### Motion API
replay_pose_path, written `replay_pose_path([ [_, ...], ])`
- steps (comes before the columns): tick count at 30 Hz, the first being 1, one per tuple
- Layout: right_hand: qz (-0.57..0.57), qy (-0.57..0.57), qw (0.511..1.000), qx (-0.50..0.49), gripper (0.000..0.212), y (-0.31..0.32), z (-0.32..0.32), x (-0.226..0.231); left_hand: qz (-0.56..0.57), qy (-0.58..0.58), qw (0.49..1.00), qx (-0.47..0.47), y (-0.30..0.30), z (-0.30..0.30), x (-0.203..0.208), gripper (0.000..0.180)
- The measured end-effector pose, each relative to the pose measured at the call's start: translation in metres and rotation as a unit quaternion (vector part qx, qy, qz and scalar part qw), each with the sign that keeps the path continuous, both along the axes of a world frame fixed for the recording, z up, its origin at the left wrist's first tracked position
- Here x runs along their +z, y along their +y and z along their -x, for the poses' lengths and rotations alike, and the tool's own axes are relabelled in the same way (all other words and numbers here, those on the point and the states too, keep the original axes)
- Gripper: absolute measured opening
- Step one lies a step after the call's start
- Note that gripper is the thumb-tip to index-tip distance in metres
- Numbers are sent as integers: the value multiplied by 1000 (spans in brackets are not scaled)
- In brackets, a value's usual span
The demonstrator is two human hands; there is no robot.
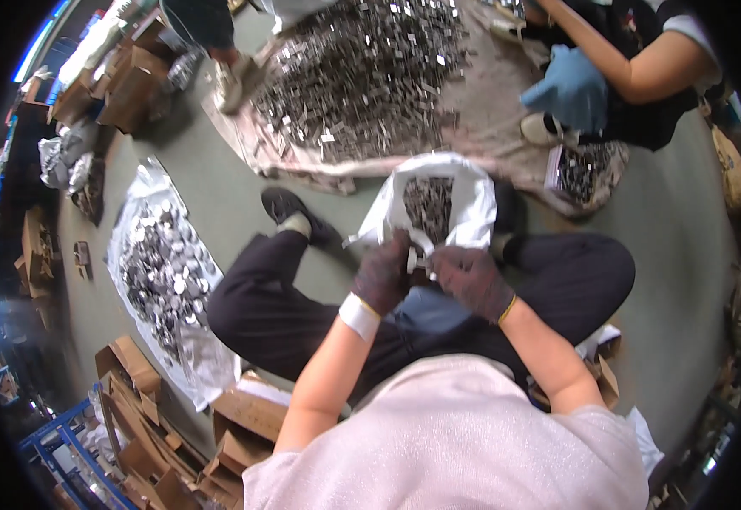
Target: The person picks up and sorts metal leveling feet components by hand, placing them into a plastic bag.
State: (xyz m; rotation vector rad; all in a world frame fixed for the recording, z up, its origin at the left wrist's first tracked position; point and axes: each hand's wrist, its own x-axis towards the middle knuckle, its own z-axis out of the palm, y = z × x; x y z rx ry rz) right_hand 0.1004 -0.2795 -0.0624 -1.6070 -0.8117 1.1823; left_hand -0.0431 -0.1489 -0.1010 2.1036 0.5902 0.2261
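In dark work gloves, my left hand (383, 276) and my right hand (474, 280) meet above my lap, fingers bent and closed. Small shiny pieces (420, 262) show between the fingertips; too small and partly covered to name. Just beyond the hands, between my bent legs, stands a white plastic bag (472, 200) with its mouth spread wide. Inside it lie many small dark metal pieces (428, 204). Both hands are at the bag's near rim; whether they touch it, I cannot tell.
A large heap of small metal pieces (362, 81) covers a pinkish cloth (494, 119) ahead. Round silver discs (166, 268) lie on a plastic sheet at left. A person's blue-gloved hand (570, 89) is at the far right. Cardboard boxes (132, 85) stand far left, others near left.
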Motion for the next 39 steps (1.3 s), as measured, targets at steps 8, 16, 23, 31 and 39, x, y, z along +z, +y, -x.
replay_pose_path([
  [8, -56, -211, 975, -46, 18, 3, 1, 28, 672, -224, 691, 141, -24, 7, 13, 55],
  [16, -48, -290, 956, -11, 14, 3, 1, 34, 674, -211, 695, 135, -26, 11, 26, 65],
  [23, -29, -378, 921, 88, 8, 4, 2, 30, 509, -108, 836, 175, -28, 12, 23, 37],
  [31, 84, -235, 955, 157, 22, -5, 2, 17, 374, -103, 895, 220, -42, 7, 1, 26],
  [39, 111, -85, 987, 80, 22, -8, -10, 14, 523, -64, 834, 165, -25, 0, 28, 26],
])
